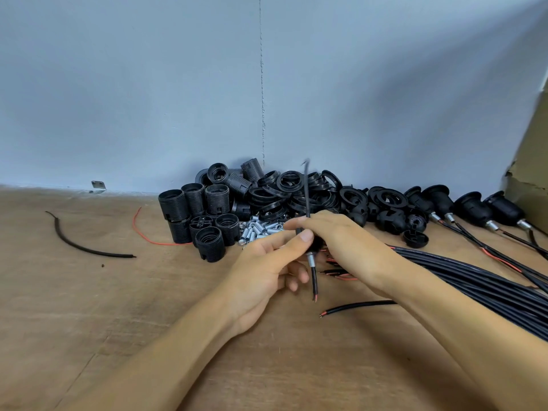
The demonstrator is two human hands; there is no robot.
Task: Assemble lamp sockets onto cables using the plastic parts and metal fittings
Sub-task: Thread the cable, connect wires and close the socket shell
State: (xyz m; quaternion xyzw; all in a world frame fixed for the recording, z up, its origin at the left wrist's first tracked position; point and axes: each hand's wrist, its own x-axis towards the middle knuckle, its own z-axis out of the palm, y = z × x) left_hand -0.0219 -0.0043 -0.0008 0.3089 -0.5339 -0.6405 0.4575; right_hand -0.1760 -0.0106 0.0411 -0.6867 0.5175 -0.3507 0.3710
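Left hand point(267, 271) fingers pinch a thin black cable point(307, 197) under the thumb, and the right hand point(341, 241) curls round it just beside, above the wooden table point(118, 307). Below the grip a silver metal fitting point(310, 260) sleeves the cable, whose lower end shows red wire.

a black cable point(307, 191) stands almost upright, held by the left hand point(267, 262) and right hand point(341, 238), with a black plastic cap point(316, 244) and a silver metal fitting point(310, 258) threaded on it. socket bodies point(192, 215), rings point(290, 185) and loose fittings point(258, 228) lie heaped behind. finished sockets point(471, 206) lie at the right.
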